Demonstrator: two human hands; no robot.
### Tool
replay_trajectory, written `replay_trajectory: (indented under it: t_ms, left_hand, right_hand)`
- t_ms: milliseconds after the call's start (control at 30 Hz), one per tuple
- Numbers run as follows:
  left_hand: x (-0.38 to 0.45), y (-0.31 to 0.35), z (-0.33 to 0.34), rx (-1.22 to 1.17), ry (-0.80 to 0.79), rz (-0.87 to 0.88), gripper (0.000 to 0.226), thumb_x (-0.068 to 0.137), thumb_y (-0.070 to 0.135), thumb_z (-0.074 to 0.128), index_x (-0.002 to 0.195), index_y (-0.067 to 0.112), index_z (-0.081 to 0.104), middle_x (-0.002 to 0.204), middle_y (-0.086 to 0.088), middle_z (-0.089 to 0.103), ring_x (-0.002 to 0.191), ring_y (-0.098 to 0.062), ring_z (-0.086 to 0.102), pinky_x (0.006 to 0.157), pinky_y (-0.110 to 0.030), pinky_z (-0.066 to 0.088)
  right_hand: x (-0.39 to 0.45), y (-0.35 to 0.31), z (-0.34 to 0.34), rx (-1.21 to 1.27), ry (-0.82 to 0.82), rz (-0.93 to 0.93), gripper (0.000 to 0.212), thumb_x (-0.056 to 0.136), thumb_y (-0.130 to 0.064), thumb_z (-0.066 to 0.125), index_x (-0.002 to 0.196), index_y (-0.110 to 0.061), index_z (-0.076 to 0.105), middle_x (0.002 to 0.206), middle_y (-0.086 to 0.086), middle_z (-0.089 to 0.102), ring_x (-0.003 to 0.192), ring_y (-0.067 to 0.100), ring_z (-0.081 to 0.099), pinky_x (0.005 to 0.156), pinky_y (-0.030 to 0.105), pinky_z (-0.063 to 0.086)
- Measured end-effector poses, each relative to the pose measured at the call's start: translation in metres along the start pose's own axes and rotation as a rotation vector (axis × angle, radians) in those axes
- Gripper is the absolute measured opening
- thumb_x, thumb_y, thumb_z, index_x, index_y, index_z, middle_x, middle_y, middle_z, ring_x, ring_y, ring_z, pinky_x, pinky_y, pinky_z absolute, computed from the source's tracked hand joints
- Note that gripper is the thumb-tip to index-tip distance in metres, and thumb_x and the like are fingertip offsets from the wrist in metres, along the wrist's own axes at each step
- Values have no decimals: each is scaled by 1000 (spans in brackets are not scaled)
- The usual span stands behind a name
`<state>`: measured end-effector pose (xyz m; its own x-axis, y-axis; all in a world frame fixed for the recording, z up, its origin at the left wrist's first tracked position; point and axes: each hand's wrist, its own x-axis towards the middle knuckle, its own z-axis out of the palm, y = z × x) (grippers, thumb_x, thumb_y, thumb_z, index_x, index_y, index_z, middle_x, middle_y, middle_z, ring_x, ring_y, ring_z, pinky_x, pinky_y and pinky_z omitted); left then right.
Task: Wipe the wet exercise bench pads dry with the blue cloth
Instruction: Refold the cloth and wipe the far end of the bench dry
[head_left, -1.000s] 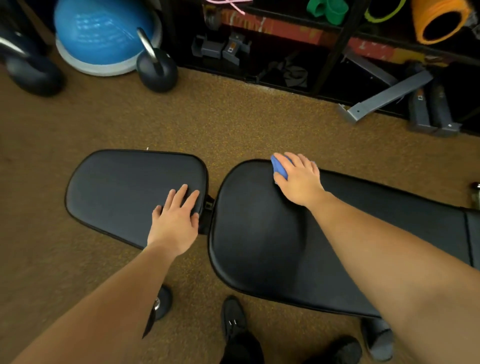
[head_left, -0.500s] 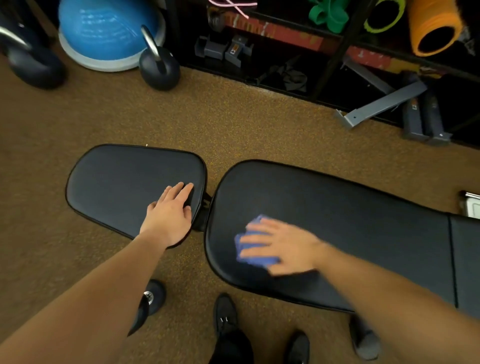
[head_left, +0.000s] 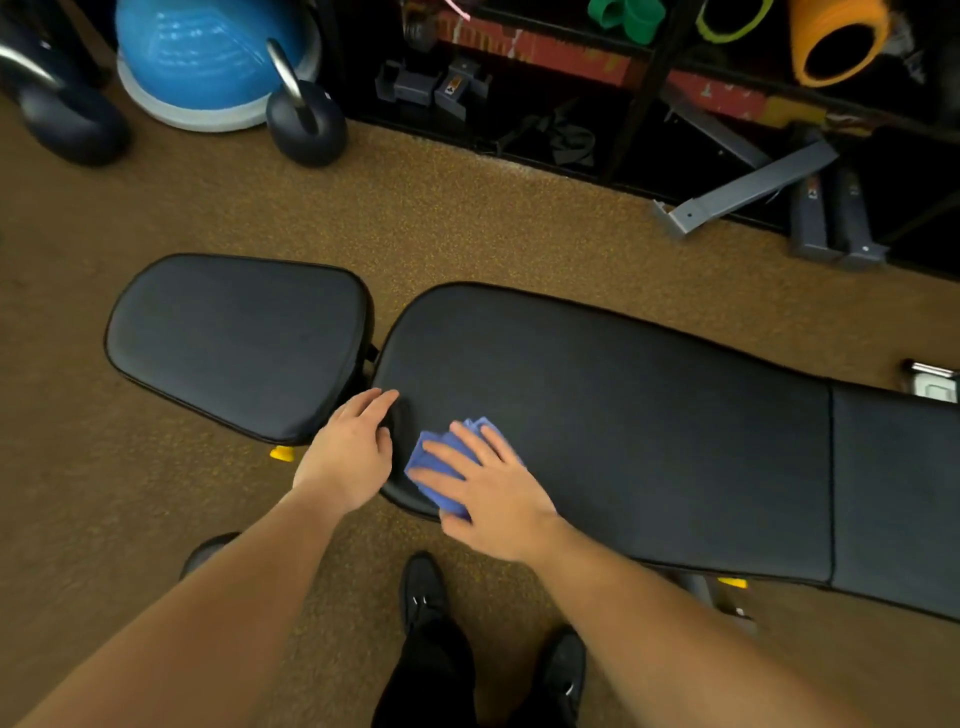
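Long black back pad (head_left: 623, 426), lying flat across the right of the view; seam near its right end. Short black seat pad (head_left: 234, 343), to its left, a narrow gap between the two. Blue cloth (head_left: 441, 467), folded, flat on the back pad at its near left corner, edges showing past the fingers. Right hand (head_left: 488, 493): fingers straight and spread, palm down, pressing the cloth onto the pad. Left hand (head_left: 353, 447): fingers relaxed, resting at the gap, fingertips touching the left edge of the back pad; grasps nothing. Brown speckled floor (head_left: 467, 218). Black shoes (head_left: 423, 587) below the pad's near edge. Far left: blue balance dome (head_left: 208, 57), small dark kettlebell (head_left: 306, 119) just beside it, larger one (head_left: 67, 119) further left. Rear rack: orange foam roller (head_left: 836, 36), grey metal bar (head_left: 748, 189) leaning out onto the floor
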<state>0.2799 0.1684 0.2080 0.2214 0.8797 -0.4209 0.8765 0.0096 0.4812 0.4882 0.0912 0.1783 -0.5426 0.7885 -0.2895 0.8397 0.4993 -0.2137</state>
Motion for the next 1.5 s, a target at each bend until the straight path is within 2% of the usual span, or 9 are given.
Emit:
replay_trajectory:
  t_ms: [167,500,667,767,867,1033,1233,1333,1500]
  left_hand:
    - [-20,36,25,72,-49,-5,58,101,22,46,156,27,29,163,0,24,149,-24,21,119,-45,28]
    - [-42,130,44,146,-121,57,61,104,28,43,159,31,18,167,2,12,154,-23,4,121,-47,17]
    - [-50,175,40,101,-158,113,59,104,30,44,158,31,22,165,4,17,153,-21,12,122,-44,22]
    - [-58,210,31,55,-173,198,56,102,34,47,156,32,30,163,8,22,144,-19,34,118,-42,30]
    - [-72,252,13,-14,-215,333,59,98,41,56,153,37,33,161,16,23,138,-13,41,116,-40,33]
    - [-106,318,-35,-161,-123,588,60,88,45,72,142,34,47,143,21,42,129,3,42,109,-22,35]
    - [-144,344,-118,-108,135,655,30,89,44,70,112,31,56,100,10,55,93,-5,45,84,-30,45]
    - [-163,345,-155,-180,90,706,18,93,37,68,90,22,57,99,8,52,95,-13,49,85,-28,43]
    - [-182,325,-203,-610,76,484,35,100,27,59,81,8,37,68,-4,38,58,-17,36,53,-31,36]
  right_hand:
    - [-96,53,10,-49,-4,-28,58,97,-44,41,154,-42,27,165,-8,19,154,26,6,124,49,8]
    - [-247,143,3,-38,8,393,61,98,-54,41,155,-36,26,163,-8,25,153,25,16,121,48,23]
    - [-287,157,-12,-50,5,676,56,101,-55,28,148,-29,40,147,0,42,122,34,50,88,45,51]
    - [-282,161,-42,212,57,670,42,107,-48,23,134,-25,44,128,4,50,106,30,56,84,41,49]
    - [-267,152,-105,713,148,742,22,103,-44,45,117,-32,56,112,-2,63,99,11,61,81,23,42]
    - [-240,124,-221,1022,308,603,34,106,-47,32,108,-38,64,111,-4,67,108,11,60,103,36,42]
    - [-233,89,-320,1312,283,526,43,100,-63,33,107,-31,62,76,1,67,65,14,62,66,35,45]
    - [-224,71,-354,1330,320,451,49,91,-69,49,99,-22,62,88,8,66,76,23,64,77,45,50]
    - [-204,46,-392,1608,335,317,48,81,-57,71,108,-19,58,118,5,67,111,23,66,95,43,53]
